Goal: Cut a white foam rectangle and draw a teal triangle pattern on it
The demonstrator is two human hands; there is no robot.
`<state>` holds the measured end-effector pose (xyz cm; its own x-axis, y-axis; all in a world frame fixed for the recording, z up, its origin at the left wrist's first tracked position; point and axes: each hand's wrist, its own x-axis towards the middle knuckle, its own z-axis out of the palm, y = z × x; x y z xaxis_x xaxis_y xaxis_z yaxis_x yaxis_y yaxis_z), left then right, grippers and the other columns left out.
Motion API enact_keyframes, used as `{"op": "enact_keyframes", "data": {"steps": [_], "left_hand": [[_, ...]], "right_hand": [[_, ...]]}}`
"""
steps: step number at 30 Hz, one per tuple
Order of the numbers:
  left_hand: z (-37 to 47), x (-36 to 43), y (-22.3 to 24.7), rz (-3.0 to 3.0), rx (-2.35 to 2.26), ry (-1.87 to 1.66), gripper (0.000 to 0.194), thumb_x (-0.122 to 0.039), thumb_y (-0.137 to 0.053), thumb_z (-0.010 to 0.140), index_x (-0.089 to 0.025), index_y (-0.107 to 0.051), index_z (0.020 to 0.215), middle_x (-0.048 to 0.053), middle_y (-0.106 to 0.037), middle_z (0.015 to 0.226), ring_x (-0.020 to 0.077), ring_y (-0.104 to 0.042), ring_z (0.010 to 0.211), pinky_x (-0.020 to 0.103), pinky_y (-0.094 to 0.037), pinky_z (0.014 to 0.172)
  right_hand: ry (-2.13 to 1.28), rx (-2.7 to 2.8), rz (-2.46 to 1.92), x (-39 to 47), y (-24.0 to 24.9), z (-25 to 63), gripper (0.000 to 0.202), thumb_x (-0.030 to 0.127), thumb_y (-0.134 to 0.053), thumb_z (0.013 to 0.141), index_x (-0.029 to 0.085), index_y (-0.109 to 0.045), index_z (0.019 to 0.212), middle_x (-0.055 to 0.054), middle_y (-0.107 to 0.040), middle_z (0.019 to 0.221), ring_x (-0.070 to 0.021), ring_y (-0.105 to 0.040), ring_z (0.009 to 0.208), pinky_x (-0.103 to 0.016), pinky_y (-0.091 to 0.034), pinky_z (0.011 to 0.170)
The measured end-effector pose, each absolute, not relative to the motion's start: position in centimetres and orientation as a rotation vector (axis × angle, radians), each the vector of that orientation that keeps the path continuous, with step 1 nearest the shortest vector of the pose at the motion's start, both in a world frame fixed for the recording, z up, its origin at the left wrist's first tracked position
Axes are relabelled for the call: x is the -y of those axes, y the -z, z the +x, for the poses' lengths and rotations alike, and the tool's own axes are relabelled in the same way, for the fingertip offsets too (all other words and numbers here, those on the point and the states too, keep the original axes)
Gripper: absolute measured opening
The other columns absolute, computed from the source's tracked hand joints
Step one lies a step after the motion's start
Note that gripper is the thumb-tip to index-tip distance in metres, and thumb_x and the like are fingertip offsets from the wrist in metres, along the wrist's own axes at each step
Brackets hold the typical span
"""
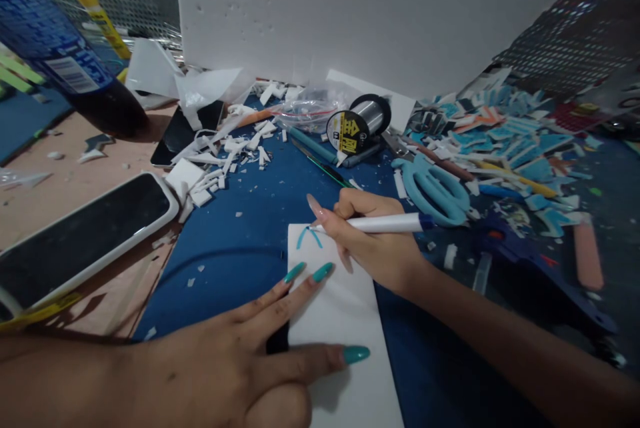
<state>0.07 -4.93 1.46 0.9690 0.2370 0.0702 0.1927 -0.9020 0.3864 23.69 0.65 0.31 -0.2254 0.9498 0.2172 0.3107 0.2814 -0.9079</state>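
The white strip (353, 381) lies on the blue counter (195, 308) in front of the person, its length running from the bottom of the view to a short far edge. Right hand (373, 235): fingers closed around the white marker (385, 223), tip at the strip near that far edge. Two blue strokes (301, 238) (slanted and leaning toward each other at the top) stand beside the tip. Left hand (240, 355): fingers spread and laid across the strip, grasping nothing; they cover part of its left edge. The strip's right edge is exposed below the right hand.

Clearance, left: a broad stretch of blue counter, dotted with small scraps, extends to the pink surface carrying the white-cased phone (85, 241). Clearance, far side: a shorter band of counter leads to the wire spool (347, 133) and the white scraps (250, 145). Clearance, right: the right forearm crosses the space between the strip and the dark blue tool (540, 275). The light-blue scissors (425, 178) sit just beyond the marker's capped rear end, near a heap of blue and white scraps (520, 141). The upright white panel (375, 8) bounds the rear.
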Motion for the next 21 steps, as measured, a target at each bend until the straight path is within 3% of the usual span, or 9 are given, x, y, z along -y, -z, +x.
{"op": "enact_keyframes", "data": {"steps": [3, 7, 10, 14, 21], "left_hand": [[0.3, 4.8, -1.6, 2.746, -0.323, -0.183, 0.024, -0.031, -0.059, 0.107, -0.024, -0.080, 0.098, -0.009, -0.052, 0.159, 0.0392, -0.030, 0.157, 0.054, -0.033, 0.129], [0.6, 4.6, -1.9, 2.735, -0.225, -0.153, 0.020, -0.031, -0.065, 0.103, -0.026, -0.083, 0.097, -0.007, -0.055, 0.156, 0.0395, -0.038, 0.153, 0.051, -0.044, 0.123], [0.7, 4.7, -1.9, 2.739, -0.255, -0.174, 0.016, -0.030, -0.068, 0.101, -0.027, -0.084, 0.097, -0.006, -0.056, 0.156, 0.0411, -0.034, 0.154, 0.056, -0.041, 0.125], [0.7, 4.6, -1.8, 2.745, -0.261, -0.159, 0.016, -0.029, -0.069, 0.101, -0.025, -0.084, 0.096, -0.006, -0.059, 0.153, 0.0417, -0.039, 0.151, 0.055, -0.043, 0.124], [0.6, 4.0, -2.9, 2.788, -0.207, -0.074, 0.023, -0.028, -0.058, 0.106, -0.022, -0.080, 0.107, -0.005, -0.057, 0.154, 0.0407, -0.044, 0.150, 0.055, -0.044, 0.123]], "right_hand": [[-0.918, 1.720, -1.190, -0.5, -0.3, 23.8, 0.048, 0.023, -0.067, 0.095, 0.022, -0.041, 0.055, 0.006, -0.044, 0.050, -0.0099, -0.043, 0.048, -0.025, -0.037, 0.052], [-0.929, 1.710, -1.235, -0.6, -0.2, 23.8, 0.050, 0.028, -0.067, 0.095, 0.022, -0.040, 0.054, 0.005, -0.043, 0.050, -0.0097, -0.043, 0.047, -0.025, -0.037, 0.051], [-0.958, 1.707, -1.237, -0.6, -0.4, 23.6, 0.050, 0.028, -0.066, 0.094, 0.022, -0.037, 0.053, 0.006, -0.041, 0.049, -0.0091, -0.041, 0.045, -0.025, -0.035, 0.049], [-0.971, 1.692, -1.203, -0.6, -0.6, 23.5, 0.048, 0.023, -0.063, 0.091, 0.022, -0.033, 0.053, 0.007, -0.038, 0.047, -0.0083, -0.038, 0.043, -0.024, -0.033, 0.048], [-0.991, 1.682, -1.201, -0.5, -0.3, 23.6, 0.048, 0.030, -0.066, 0.093, 0.022, -0.040, 0.055, 0.006, -0.044, 0.046, -0.0091, -0.042, 0.046, -0.025, -0.037, 0.052]]}}
